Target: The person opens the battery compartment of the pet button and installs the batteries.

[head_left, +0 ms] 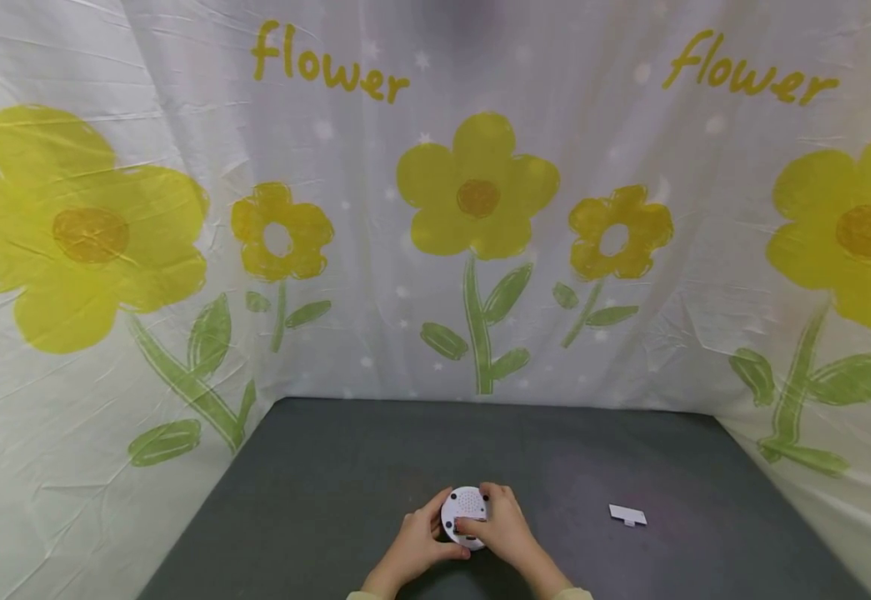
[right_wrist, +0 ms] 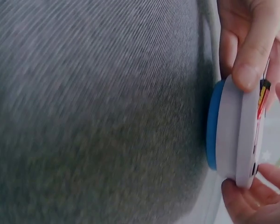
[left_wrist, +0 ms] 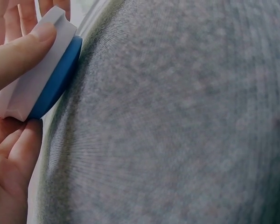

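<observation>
A round white device [head_left: 465,500] with a blue lower part, a patch of small holes and dark round feet is held between both hands. My left hand [head_left: 422,540] grips its left side, with the thumb [left_wrist: 42,37] on the near rim. My right hand [head_left: 508,525] holds the right side, its fingers curled over the far rim and its thumb bent onto the opening in the face. A red, yellow and black battery [right_wrist: 261,103] shows at that opening, partly hidden by the thumb in the head view.
To the right on the dark grey table [head_left: 315,475] lies a small white battery cover [head_left: 628,515] with a tab on one edge. A white curtain [head_left: 360,333] with yellow flowers hangs behind and along both sides.
</observation>
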`<action>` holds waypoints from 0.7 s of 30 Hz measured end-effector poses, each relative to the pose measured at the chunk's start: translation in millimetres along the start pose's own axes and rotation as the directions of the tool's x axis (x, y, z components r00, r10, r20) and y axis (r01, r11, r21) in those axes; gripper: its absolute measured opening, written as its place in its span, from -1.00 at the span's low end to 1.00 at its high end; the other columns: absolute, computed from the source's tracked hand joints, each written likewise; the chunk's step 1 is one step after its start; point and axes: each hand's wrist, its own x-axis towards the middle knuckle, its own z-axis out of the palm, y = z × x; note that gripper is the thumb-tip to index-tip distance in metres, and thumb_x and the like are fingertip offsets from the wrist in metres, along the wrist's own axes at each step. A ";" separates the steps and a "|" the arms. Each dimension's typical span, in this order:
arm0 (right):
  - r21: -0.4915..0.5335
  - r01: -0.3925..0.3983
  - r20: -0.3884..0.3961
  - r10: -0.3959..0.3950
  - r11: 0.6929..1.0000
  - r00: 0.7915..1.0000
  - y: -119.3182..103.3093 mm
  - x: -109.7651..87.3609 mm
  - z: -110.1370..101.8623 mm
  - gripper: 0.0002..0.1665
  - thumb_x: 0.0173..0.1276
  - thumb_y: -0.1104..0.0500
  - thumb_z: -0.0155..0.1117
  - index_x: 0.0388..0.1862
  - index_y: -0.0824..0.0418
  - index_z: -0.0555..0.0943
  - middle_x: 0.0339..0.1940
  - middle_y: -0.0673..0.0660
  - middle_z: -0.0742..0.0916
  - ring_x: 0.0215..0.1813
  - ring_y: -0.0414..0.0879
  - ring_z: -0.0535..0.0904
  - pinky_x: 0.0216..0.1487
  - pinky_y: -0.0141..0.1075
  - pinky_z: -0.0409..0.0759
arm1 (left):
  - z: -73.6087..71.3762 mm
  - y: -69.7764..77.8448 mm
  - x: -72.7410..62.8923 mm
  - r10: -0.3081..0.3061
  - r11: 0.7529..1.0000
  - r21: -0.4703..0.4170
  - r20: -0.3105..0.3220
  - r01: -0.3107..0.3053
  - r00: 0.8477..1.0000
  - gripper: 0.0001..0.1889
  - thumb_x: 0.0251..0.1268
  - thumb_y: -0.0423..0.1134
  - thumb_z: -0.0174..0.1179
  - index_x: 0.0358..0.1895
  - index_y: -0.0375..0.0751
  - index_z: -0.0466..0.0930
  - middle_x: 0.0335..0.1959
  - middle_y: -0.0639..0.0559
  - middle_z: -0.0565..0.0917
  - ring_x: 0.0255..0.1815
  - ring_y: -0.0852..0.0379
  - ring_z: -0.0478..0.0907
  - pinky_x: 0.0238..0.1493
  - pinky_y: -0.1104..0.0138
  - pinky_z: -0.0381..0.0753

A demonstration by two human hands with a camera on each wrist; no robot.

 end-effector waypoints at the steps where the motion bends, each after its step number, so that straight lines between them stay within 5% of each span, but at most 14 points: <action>1: 0.005 -0.005 -0.003 0.005 1.000 1.000 -0.8 0.1 1.1 -0.20 -0.10 0.03 0.52 0.01 0.51 0.45 -0.08 0.34 0.51 -0.10 0.14 0.45 -0.11 0.02 0.48 | -0.2 -0.2 0.2 -0.005 1.000 0.006 -0.003 0.005 1.000 -0.04 -0.18 -0.31 0.49 0.33 -0.52 0.11 0.20 -0.38 0.36 0.16 -0.04 0.40 -0.03 0.37 0.51; 21: -0.084 -0.078 -0.084 0.071 0.993 0.994 -11.5 0.2 7.3 -0.24 -0.33 0.19 0.52 -0.10 0.46 0.43 -0.27 0.22 0.48 -0.23 0.11 0.41 -0.24 -0.05 0.47 | 4.1 4.1 -0.1 -0.004 0.998 0.057 -0.005 0.004 1.000 -0.05 -0.19 -0.34 0.49 0.32 -0.51 0.13 0.17 -0.36 0.41 0.11 -0.02 0.45 -0.07 0.36 0.54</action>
